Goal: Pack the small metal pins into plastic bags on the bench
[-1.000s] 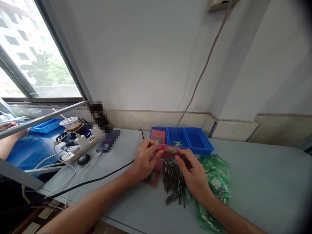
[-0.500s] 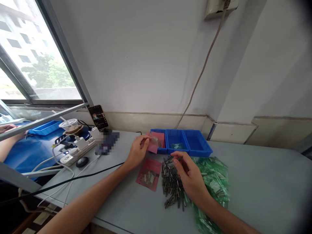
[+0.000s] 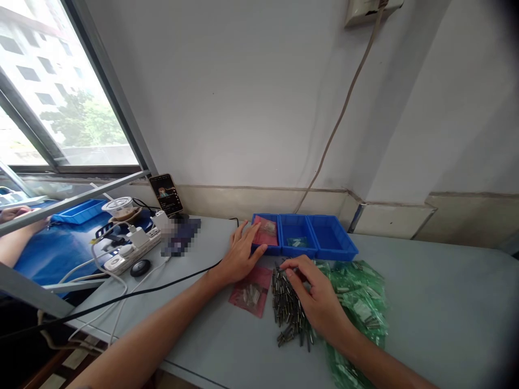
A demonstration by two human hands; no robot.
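My left hand is open, fingers spread, at the left edge of the blue three-compartment tray. A pink bag of small parts lies in the left compartment, beside those fingers. Another pink bag, with pale parts inside, is flat on the table below my left hand. Over the upper end of a pile of metal pins, my right hand has thumb and index finger pinched together; what is between the fingertips is too small to make out. A small greenish bag rests in the middle compartment.
Green plastic bags of parts lie right of the pins. Left are a power strip, a black mouse, a phone and a black cable crossing the table. Another person's hand shows beyond a metal rail.
My left hand has let go of the pink bag, which now lies in the tray's left compartment, and its fingers have spread. My right hand has lowered slightly onto the pins, its fingertips closing.
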